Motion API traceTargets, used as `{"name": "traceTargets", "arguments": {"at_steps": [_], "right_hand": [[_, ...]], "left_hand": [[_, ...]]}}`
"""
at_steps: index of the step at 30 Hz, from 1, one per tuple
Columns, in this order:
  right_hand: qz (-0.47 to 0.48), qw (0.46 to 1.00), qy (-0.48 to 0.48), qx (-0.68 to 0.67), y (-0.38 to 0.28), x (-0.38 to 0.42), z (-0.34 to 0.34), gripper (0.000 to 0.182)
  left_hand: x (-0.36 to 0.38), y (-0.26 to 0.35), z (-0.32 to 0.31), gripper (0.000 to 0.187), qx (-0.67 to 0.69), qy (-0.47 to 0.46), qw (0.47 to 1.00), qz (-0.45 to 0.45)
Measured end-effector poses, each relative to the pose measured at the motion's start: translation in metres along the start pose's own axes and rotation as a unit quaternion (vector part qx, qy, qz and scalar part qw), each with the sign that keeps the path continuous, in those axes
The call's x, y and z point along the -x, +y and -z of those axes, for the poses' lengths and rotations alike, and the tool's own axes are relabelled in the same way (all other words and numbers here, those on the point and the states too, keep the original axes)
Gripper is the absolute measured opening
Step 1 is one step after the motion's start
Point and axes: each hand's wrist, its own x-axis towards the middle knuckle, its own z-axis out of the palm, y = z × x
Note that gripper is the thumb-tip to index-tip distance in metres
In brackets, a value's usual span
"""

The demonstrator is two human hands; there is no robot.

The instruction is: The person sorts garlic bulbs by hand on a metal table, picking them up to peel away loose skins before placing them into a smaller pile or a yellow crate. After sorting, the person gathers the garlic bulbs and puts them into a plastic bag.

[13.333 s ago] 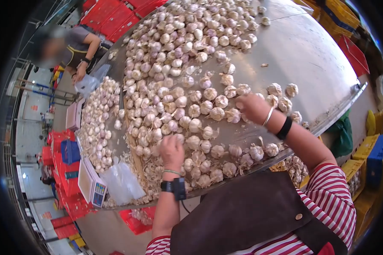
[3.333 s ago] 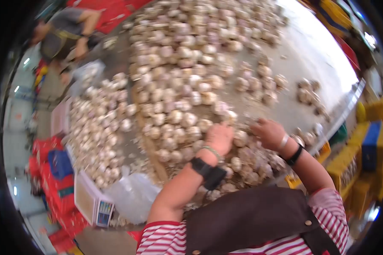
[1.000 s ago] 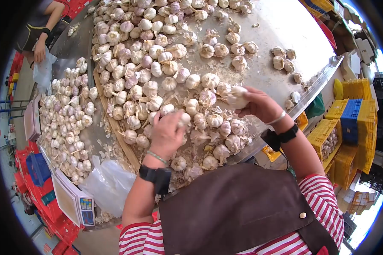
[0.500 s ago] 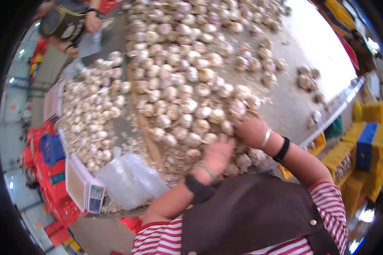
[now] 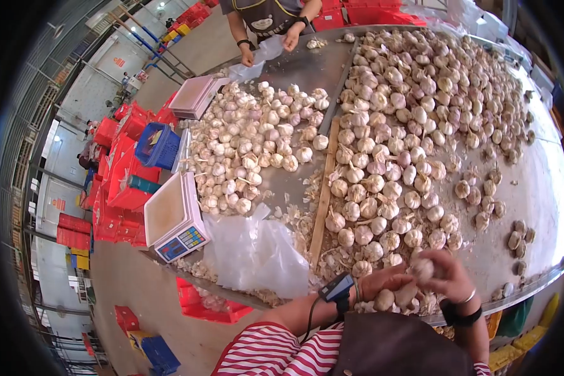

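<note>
Near the table's front edge, my right hand (image 5: 450, 279) curls its fingers around a garlic bulb (image 5: 422, 269). My left hand (image 5: 381, 281) meets it from the other side, its fingers closed in at the same bulb. Beneath and between both hands lie more bulbs (image 5: 385, 300), in front of the brown apron (image 5: 398, 348). A large spread of unsorted garlic (image 5: 413, 125) covers the table beyond them. Left of a wooden strip (image 5: 324, 200) is a heap of cleaner, whiter garlic (image 5: 244, 138).
Clear plastic bags (image 5: 257, 250) lie beside a pink scale (image 5: 177, 216); a second scale (image 5: 194, 96) stands farther off. Across the table a person's hands (image 5: 291, 39) handle a plastic bag. Red crates (image 5: 128, 169) and a blue basket (image 5: 158, 145) stand at the left.
The view has swung up and left. My hands, earlier reaching down into the garlic, are now drawn together near the apron with a bulb between them.
</note>
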Motion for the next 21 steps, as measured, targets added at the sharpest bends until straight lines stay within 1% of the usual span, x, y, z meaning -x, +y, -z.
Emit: {"name": "traceTargets", "arguments": {"at_steps": [1,2,3,4,5,6,7,8,9,10,12,13,14,15,16,17,18,19,20,21], "right_hand": [[0.061,0.991,-0.069,0.097,-0.010,-0.008,-0.010,0.050],[0.149,0.950,-0.135,0.240,0.000,-0.019,-0.012,0.055],[0.144,0.946,-0.134,0.259,-0.005,-0.021,-0.023,0.055],[0.139,0.941,-0.134,0.277,-0.010,-0.023,-0.034,0.056],[0.141,0.938,-0.137,0.285,-0.008,-0.022,-0.034,0.056],[0.141,0.956,-0.085,0.243,-0.004,-0.021,-0.034,0.055],[0.140,0.970,-0.032,0.197,0.001,-0.020,-0.035,0.054],[0.140,0.969,-0.033,0.200,0.005,-0.019,-0.031,0.054],[0.138,0.968,0.022,0.208,0.010,-0.018,-0.022,0.052],[0.135,0.964,0.079,0.216,0.017,-0.015,-0.011,0.050],[0.089,0.967,0.135,0.199,0.030,-0.004,0.013,0.041],[0.068,0.966,0.164,0.186,0.036,0.004,0.024,0.040],[0.047,0.965,0.193,0.172,0.045,0.014,0.037,0.039],[0.039,0.957,0.213,0.192,0.052,0.023,0.050,0.040],[0.030,0.949,0.234,0.211,0.061,0.033,0.066,0.041],[0.019,0.929,0.279,0.242,0.074,0.043,0.085,0.043],[-0.009,0.916,0.312,0.253,0.083,0.054,0.105,0.046],[-0.012,0.893,0.364,0.263,0.088,0.063,0.118,0.050],[-0.058,0.850,0.409,0.326,0.089,0.075,0.134,0.055],[0.005,0.789,0.398,0.468,0.089,0.087,0.155,0.059]], "left_hand": [[-0.007,-0.011,0.023,0.058,-0.118,-0.084,0.981,-0.125],[-0.012,-0.033,0.065,0.061,-0.138,0.007,0.985,-0.100],[-0.008,-0.041,0.066,0.064,-0.322,0.076,0.922,-0.202],[-0.002,-0.042,0.063,0.066,-0.486,0.143,0.810,-0.296],[0.002,-0.035,0.051,0.066,-0.487,0.141,0.806,-0.305],[0.008,-0.029,0.039,0.067,-0.259,0.171,0.919,-0.245],[0.014,-0.024,0.032,0.068,-0.012,0.187,0.968,-0.164],[0.024,-0.007,0.037,0.076,0.013,-0.077,0.986,-0.144],[0.031,-0.002,0.036,0.077,0.025,-0.014,0.981,-0.194],[0.041,0.020,0.013,0.078,0.036,0.049,0.969,-0.240],[0.057,0.064,0.002,0.081,0.054,0.010,0.941,-0.332],[0.080,0.096,0.046,0.080,0.191,-0.010,0.960,-0.202],[0.092,0.116,0.025,0.074,0.163,0.041,0.911,-0.377],[0.116,0.141,0.043,0.063,0.020,0.098,0.873,-0.477],[0.132,0.168,0.029,0.059,-0.026,0.143,0.826,-0.545],[0.153,0.188,0.044,0.059,-0.049,0.212,0.781,-0.585],[0.174,0.197,0.052,0.062,-0.035,0.455,0.693,-0.558],[0.174,0.202,0.050,0.062,-0.087,0.562,0.590,-0.574],[0.167,0.200,0.051,0.063,-0.145,0.653,0.478,-0.569],[0.162,0.190,0.045,0.064,-0.246,0.631,0.493,-0.546]]}}
